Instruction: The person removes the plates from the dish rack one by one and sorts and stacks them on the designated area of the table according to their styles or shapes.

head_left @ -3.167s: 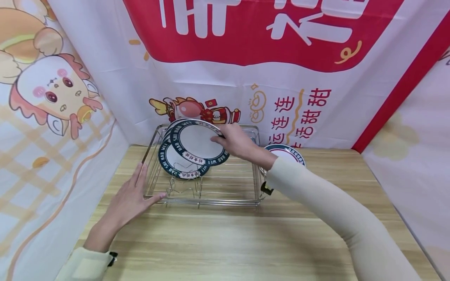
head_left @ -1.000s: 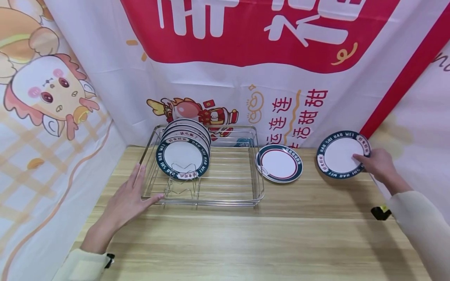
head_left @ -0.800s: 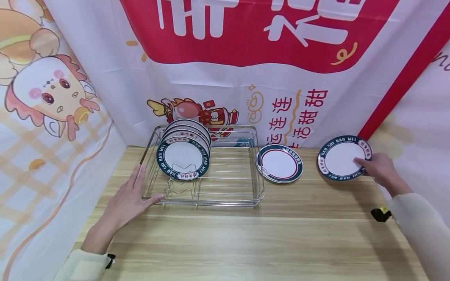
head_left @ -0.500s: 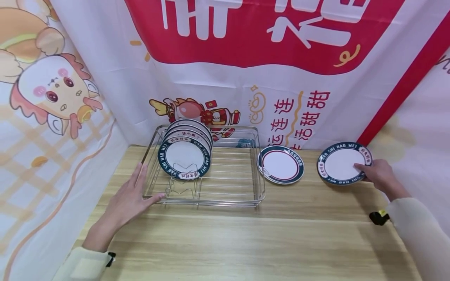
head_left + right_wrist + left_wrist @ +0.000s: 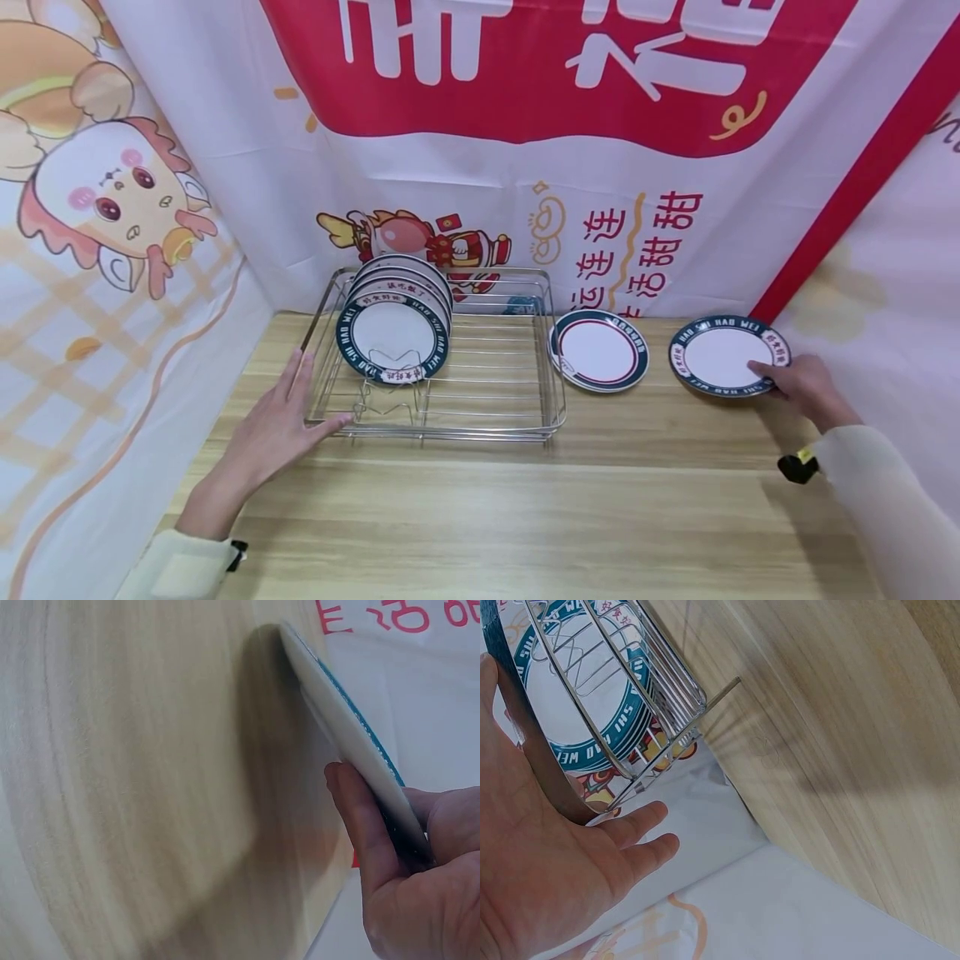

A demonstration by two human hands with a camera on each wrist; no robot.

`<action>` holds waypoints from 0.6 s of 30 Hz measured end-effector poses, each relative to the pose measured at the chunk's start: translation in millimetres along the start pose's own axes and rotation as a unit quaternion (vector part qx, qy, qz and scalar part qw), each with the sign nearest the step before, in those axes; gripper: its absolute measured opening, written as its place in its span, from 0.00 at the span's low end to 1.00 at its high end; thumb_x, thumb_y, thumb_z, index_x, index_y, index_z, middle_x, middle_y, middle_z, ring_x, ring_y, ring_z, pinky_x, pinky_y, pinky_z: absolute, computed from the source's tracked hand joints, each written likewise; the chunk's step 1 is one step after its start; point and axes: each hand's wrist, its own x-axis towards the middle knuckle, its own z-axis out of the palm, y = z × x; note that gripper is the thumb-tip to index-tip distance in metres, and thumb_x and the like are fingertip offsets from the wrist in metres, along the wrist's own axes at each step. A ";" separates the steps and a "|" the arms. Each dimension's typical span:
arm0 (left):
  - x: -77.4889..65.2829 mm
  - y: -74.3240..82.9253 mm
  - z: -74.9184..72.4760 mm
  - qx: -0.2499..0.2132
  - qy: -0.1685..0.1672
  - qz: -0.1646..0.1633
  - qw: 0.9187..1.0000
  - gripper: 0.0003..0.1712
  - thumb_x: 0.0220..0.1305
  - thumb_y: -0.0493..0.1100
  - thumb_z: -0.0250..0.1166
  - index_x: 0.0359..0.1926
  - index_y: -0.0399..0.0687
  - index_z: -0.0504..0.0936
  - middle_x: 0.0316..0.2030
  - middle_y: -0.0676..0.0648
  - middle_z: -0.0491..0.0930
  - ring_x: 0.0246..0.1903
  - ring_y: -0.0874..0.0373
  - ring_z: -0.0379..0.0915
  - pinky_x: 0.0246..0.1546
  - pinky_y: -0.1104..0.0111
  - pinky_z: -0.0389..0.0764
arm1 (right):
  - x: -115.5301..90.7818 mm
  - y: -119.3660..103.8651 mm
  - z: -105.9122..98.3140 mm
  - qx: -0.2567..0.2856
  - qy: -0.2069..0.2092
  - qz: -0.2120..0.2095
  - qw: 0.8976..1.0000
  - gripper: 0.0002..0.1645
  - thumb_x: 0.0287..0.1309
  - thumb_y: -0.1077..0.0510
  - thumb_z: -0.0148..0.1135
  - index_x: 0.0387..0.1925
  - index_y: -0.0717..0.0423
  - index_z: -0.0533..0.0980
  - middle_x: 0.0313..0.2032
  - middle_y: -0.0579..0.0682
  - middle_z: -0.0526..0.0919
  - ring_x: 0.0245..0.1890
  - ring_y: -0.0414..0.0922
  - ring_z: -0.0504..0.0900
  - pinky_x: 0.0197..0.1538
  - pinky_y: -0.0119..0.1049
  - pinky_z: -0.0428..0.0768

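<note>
Right hand (image 5: pixel 806 387) pinching a plate (image 5: pixel 724 357) by the rim, tilted over the table (image 5: pixel 480 525), 3 o'clock of the rack (image 5: pixel 476 431); left hand (image 5: pixel 272 427) spread against rack's 8 o'clock corner; second plate (image 5: pixel 597 352) between, more plates (image 5: pixel 393 333) in rack, 10 o'clock

And here's the pale wood-grained tabletop (image 5: pixel 480 517), its streaks running crosswise, stretching out ahead of and between both hands! Right at the left hand (image 5: pixel 273 429) stands the silver rectangular wire rack (image 5: pixel 480 431). Across to the left of the right hand (image 5: pixel 806 385), a round white plate with dark teal rim and thin red ring (image 5: pixel 597 351) lies just beside the rack. Soft shadow (image 5: pixel 274 765) darkens the wood below the right hand.
</note>
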 end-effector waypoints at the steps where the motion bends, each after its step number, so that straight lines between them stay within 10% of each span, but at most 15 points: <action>1: 0.0 0.2 -0.1 0.000 -0.001 -0.001 1.000 0.68 0.70 0.77 0.58 0.85 0.44 0.31 0.84 0.35 0.28 0.69 0.14 0.55 0.64 0.25 0.66 | 0.4 1.4 0.7 0.002 0.002 0.004 1.000 0.48 0.70 0.38 0.66 0.59 0.82 0.68 0.28 0.49 0.83 0.32 0.46 0.84 0.35 0.34 0.85; 18: 0.3 -0.6 0.3 0.001 -0.002 -0.002 1.000 0.68 0.70 0.77 0.58 0.85 0.43 0.31 0.84 0.36 0.28 0.70 0.14 0.54 0.63 0.24 0.67 | 8.9 17.2 13.1 0.031 -0.016 0.036 0.999 0.47 0.65 0.36 0.71 0.53 0.79 0.70 0.23 0.48 0.84 0.24 0.43 0.85 0.29 0.33 0.84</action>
